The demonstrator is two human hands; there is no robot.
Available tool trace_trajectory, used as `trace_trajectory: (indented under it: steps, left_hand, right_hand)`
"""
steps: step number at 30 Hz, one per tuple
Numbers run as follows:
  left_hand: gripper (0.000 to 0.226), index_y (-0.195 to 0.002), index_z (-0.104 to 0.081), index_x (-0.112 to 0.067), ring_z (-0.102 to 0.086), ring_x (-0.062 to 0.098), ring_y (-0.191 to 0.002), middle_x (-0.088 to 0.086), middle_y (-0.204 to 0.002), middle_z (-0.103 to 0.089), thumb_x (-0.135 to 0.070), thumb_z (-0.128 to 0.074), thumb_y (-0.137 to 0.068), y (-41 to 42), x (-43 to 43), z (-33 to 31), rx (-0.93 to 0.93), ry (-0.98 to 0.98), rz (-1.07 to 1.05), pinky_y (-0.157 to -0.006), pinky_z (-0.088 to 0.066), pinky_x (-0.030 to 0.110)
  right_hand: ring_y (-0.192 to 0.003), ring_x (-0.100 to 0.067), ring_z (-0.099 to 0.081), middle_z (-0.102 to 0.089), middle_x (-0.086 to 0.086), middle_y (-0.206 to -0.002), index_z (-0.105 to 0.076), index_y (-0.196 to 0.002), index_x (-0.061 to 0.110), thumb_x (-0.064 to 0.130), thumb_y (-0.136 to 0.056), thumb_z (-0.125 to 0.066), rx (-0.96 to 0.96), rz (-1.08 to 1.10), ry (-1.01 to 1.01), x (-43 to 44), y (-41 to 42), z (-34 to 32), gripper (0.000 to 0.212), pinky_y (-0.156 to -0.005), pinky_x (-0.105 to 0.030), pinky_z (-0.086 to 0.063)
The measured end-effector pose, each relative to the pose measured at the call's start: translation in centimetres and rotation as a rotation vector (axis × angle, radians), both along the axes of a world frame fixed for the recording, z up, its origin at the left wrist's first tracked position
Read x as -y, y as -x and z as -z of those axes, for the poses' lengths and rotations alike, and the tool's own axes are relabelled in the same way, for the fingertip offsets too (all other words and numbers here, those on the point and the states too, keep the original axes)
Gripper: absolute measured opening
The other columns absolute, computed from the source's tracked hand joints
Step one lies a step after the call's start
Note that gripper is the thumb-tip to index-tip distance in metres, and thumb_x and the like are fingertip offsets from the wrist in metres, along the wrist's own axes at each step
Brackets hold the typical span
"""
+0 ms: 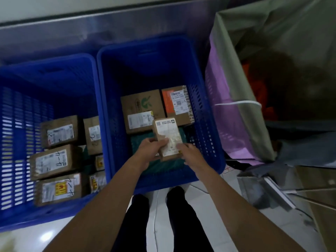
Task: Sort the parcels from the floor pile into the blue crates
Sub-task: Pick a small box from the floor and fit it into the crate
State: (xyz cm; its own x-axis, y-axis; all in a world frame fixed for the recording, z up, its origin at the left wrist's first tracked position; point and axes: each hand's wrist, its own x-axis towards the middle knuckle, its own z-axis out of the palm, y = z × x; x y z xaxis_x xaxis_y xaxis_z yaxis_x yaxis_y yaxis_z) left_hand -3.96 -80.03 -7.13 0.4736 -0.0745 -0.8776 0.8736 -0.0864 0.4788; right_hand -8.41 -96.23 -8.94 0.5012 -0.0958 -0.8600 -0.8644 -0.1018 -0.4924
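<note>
Cardboard parcel (168, 139) is in both our hands right now, held over the right crate (217, 142). Our left hand (148, 151) grips its near left edge and our right hand (190, 154) pinches the near right corner. It's hanging above a green mailer (163, 167), just near of two boxes (141, 106) lying in there. Over in the left crate (18, 124) there's a bunch more. We reckon we're mid-drop: next up is lowering it flat onto the mailer and letting go without it tipping.
</note>
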Motion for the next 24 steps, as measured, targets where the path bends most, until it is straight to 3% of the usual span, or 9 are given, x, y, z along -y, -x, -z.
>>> trace_trajectory:
  steps: [2, 5, 8, 10, 13, 17, 21, 24]
  left_hand:
    - [0.026, -0.113, -0.065, -0.01, -0.072, 0.022, -0.096, 0.007, -0.111, -0.074, -0.021, -0.074, -0.092, -0.5, -0.6, 2.3, 0.001, -0.048, 0.003, -0.085, -0.061, 0.041]
    - [0.041, -0.124, -0.056, -0.01, -0.071, 0.021, -0.097, 0.006, -0.115, -0.07, -0.02, -0.076, -0.09, -0.8, -1.3, 5.6, -0.002, -0.051, 0.017, -0.067, -0.059, 0.03]
    - [0.05, -0.128, -0.047, -0.016, -0.07, 0.021, -0.099, 0.004, -0.116, -0.067, -0.021, -0.078, -0.089, -1.2, -1.6, 7.8, -0.008, -0.043, 0.06, -0.073, -0.059, 0.032]
    - [0.052, -0.13, -0.046, -0.016, -0.069, 0.022, -0.101, 0.004, -0.118, -0.067, -0.023, -0.078, -0.089, -1.7, -1.3, 9.0, -0.01, -0.04, 0.1, -0.085, -0.059, 0.039]
    - [0.054, -0.132, -0.046, -0.017, -0.069, 0.021, -0.101, 0.003, -0.118, -0.067, -0.024, -0.077, -0.089, -2.2, -1.0, 10.2, -0.009, -0.018, 0.127, -0.093, -0.057, 0.043]
    - [0.051, -0.131, -0.047, -0.013, -0.069, 0.018, -0.098, 0.004, -0.118, -0.068, -0.026, -0.076, -0.09, -2.4, -0.5, 11.8, -0.024, 0.009, 0.105, -0.079, -0.057, 0.033]
    - [0.049, -0.128, -0.05, -0.011, -0.069, 0.014, -0.093, 0.004, -0.115, -0.068, -0.025, -0.076, -0.09, -1.8, -0.2, 12.6, -0.029, 0.028, 0.099, -0.067, -0.054, 0.025]
    - [0.049, -0.129, -0.051, -0.01, -0.07, 0.013, -0.09, 0.003, -0.112, -0.07, -0.024, -0.077, -0.089, -1.6, -0.2, 13.2, -0.026, 0.037, 0.08, -0.063, -0.053, 0.022]
  right_hand:
    - [-0.119, -0.019, -0.052, -0.051, -0.002, -0.14, -0.044, -0.148, 0.016, 0.057, -0.1, -0.046, -0.047, -0.056, 0.11, 0.3, -1.1, 2.9, 0.063, -0.101, -0.036, -0.042]
    - [-0.142, -0.031, -0.038, -0.03, -0.009, -0.162, -0.02, -0.161, 0.011, 0.057, -0.1, -0.045, -0.121, -0.203, 0.289, 1.5, -1.9, 7.3, 0.08, -0.113, -0.041, -0.036]
    - [-0.139, -0.033, -0.043, -0.03, -0.011, -0.161, -0.013, -0.162, 0.01, 0.047, -0.102, -0.048, -0.185, -0.318, 0.355, 2.5, -2.1, 10.0, 0.079, -0.106, -0.039, -0.043]
    - [-0.131, -0.032, -0.052, -0.042, -0.014, -0.151, -0.013, -0.161, 0.008, 0.041, -0.104, -0.049, -0.239, -0.323, 0.314, 3.0, -1.9, 11.2, 0.076, -0.097, -0.036, -0.047]
    - [-0.14, -0.032, -0.043, -0.036, -0.017, -0.158, -0.016, -0.16, 0.005, 0.036, -0.106, -0.049, -0.316, -0.313, 0.225, 3.1, -1.1, 13.0, 0.07, -0.109, -0.037, -0.039]
    - [-0.135, -0.034, -0.048, -0.045, -0.017, -0.149, -0.037, -0.152, 0.006, 0.032, -0.105, -0.05, -0.336, -0.371, 0.216, 2.1, -0.5, 15.4, 0.055, -0.113, -0.046, -0.04]
    - [-0.129, -0.035, -0.052, -0.05, -0.018, -0.144, -0.035, -0.153, 0.005, 0.029, -0.107, -0.046, -0.302, -0.423, 0.249, 1.6, -1.0, 16.3, 0.053, -0.106, -0.041, -0.044]
    - [-0.129, -0.038, -0.052, -0.053, -0.022, -0.142, -0.052, -0.141, 0.001, 0.026, -0.108, -0.042, -0.286, -0.474, 0.303, 1.5, -0.9, 17.0, 0.042, -0.102, -0.039, -0.045]
